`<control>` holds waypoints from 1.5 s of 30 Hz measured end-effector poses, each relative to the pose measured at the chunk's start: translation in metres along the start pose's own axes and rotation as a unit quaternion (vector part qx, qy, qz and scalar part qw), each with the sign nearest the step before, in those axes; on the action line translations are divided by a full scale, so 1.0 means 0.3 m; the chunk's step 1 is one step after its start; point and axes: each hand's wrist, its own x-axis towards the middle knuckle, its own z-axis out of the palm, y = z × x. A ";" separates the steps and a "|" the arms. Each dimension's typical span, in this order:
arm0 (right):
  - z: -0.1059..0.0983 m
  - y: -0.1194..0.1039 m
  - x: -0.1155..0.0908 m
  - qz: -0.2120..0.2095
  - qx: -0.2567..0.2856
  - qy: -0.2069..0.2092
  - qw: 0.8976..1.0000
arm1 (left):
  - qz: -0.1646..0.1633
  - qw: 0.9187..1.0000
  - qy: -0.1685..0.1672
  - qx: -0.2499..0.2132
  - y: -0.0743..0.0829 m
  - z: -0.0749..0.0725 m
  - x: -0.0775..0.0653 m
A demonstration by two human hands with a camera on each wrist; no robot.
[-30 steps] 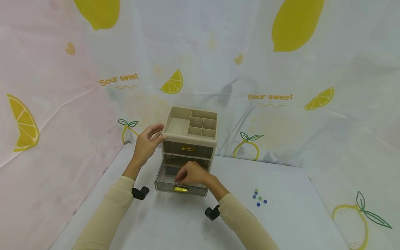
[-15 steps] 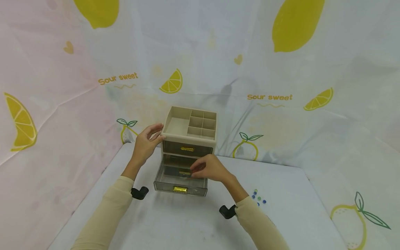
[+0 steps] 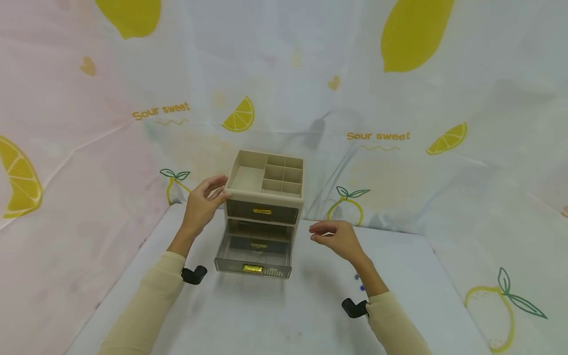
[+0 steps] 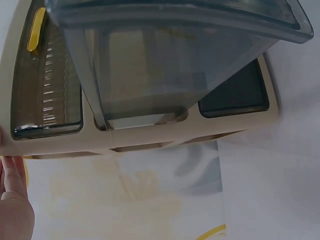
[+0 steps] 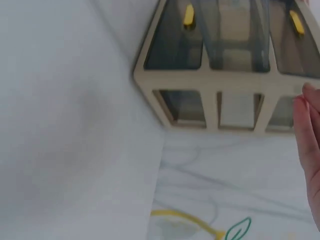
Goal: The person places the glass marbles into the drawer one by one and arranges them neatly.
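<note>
organizer [image 3: 265, 196]: on table [image 3: 248, 315], before backdrop [image 3: 288, 74] | middle drawer [image 3: 254, 261]: juts forward, below top drawer [image 3: 244, 209] | beads [image 3: 362, 288]: on table, right of organizer

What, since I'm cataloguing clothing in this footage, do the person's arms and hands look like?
The left sleeve and right sleeve are long, plain and pale beige. Near the cuffs sit a left black angled piece and a similar right black piece. The left hand and right hand wear no gloves.
</note>
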 end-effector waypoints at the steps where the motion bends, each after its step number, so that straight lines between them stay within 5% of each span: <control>1: -0.015 0.009 -0.009 0.002 0.002 0.009 1.000 | 0.000 1.000 0.000 0.000 -0.001 -0.001 0.001; 13: -0.126 0.125 -0.131 0.041 -0.007 0.068 0.997 | 0.000 1.000 0.003 -0.003 -0.008 0.000 0.004; 26: -0.205 0.282 -0.301 0.098 -0.139 0.097 0.981 | 0.003 1.000 0.005 0.001 -0.003 0.001 0.001; 38: -0.235 0.361 -0.409 0.162 -0.192 0.108 0.962 | 0.011 1.000 0.010 -0.017 0.002 -0.001 0.006; 45: -0.221 0.392 -0.455 0.204 -0.178 0.115 0.956 | -0.003 1.000 0.006 -0.009 0.006 0.005 -0.002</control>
